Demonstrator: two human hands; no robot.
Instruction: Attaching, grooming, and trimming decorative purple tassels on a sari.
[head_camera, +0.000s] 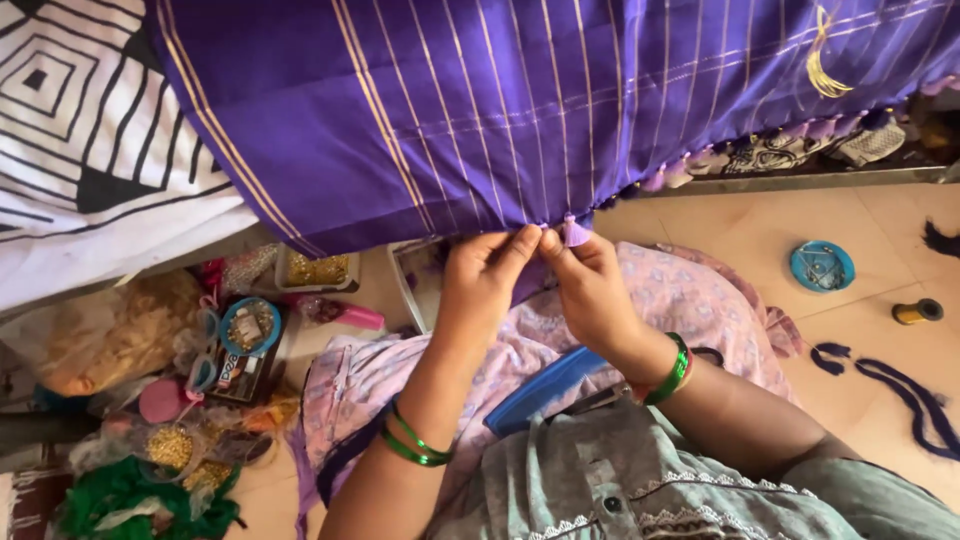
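Note:
A purple cloth with thin gold stripes (480, 110) hangs down from above, its lower edge lined with small purple tassels. My left hand (482, 275) pinches that edge with thumb and forefinger. My right hand (590, 285) pinches a small lilac tassel (576, 233) on the same edge, right beside the left fingertips. Both wrists wear green bangles. A blue flat case (545, 388) lies on my lap under the forearms, on pink patterned fabric.
At left lie a round blue tin (249, 325), bags of gold beads (170, 447), green thread (130, 500) and a black-and-white patterned cloth (80, 130). On the tile floor at right sit a blue lid (822, 266), a yellow spool (916, 311) and dark purple threads (905, 395).

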